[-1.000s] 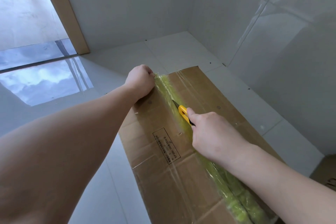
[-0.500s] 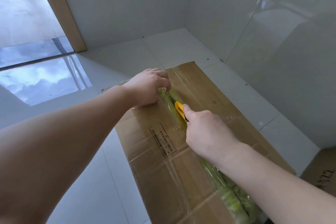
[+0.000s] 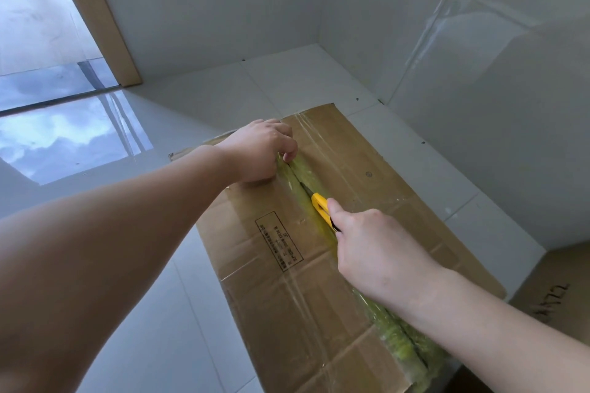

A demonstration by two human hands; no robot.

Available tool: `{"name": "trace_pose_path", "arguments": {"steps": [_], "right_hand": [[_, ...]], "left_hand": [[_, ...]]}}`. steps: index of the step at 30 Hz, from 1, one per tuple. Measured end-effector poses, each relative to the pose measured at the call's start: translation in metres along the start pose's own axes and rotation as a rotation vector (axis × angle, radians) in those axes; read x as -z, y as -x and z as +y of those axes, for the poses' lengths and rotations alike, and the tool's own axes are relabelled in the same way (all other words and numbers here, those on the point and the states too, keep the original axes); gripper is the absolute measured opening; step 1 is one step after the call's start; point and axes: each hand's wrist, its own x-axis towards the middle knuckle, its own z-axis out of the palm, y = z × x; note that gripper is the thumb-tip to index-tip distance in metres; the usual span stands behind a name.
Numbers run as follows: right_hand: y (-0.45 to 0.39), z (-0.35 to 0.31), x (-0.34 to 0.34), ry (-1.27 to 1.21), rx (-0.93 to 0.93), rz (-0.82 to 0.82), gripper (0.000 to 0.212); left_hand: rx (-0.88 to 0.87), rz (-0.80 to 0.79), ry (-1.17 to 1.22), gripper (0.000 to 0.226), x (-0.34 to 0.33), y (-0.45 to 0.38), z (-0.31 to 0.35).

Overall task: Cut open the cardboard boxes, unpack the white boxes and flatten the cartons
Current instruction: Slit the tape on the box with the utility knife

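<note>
Across the centre and lower right of the frame lies the carton [image 3: 281, 281], flat-topped on a white tiled floor [image 3: 178, 313], its middle seam running from upper centre to lower right under yellow-green tape [image 3: 405, 338] and clear film.

Right hand [image 3: 376, 252]: fingers closed round a yellow knife [image 3: 321, 207], forefinger laid along the handle. The blade tip sits in the seam, pointing toward the far end.

Left hand [image 3: 258, 150]: at the far end of the seam, upper centre, fingers curled and pinching the tape or flap edge there. Exactly what it holds cannot be told.

Step in hand, by judgement: slitting the centre seam of the first carton. No white boxes are visible; the carton is not yet open. A printed label [image 3: 277, 242] lies left of the seam. A second carton [image 3: 549, 290] shows at the right edge.

Next move calls for drawing the blade along the remaining taped seam, kept shallow to spare the contents. The left hand lies just ahead of the blade's line; it should be clear of the path before any forward stroke. End seams would then need cutting.
</note>
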Motion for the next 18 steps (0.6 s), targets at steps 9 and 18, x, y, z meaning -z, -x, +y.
{"name": "trace_pose_path", "arguments": {"steps": [9, 18], "right_hand": [[0.006, 0.004, -0.008, 0.012, -0.019, 0.057, 0.063], [0.010, 0.009, -0.010, -0.034, 0.014, 0.010, 0.066]], "left_hand": [[-0.113, 0.062, 0.078, 0.037, -0.009, 0.012, 0.013], [-0.085, 0.009, 0.071, 0.039, -0.007, 0.012, 0.015]]}}
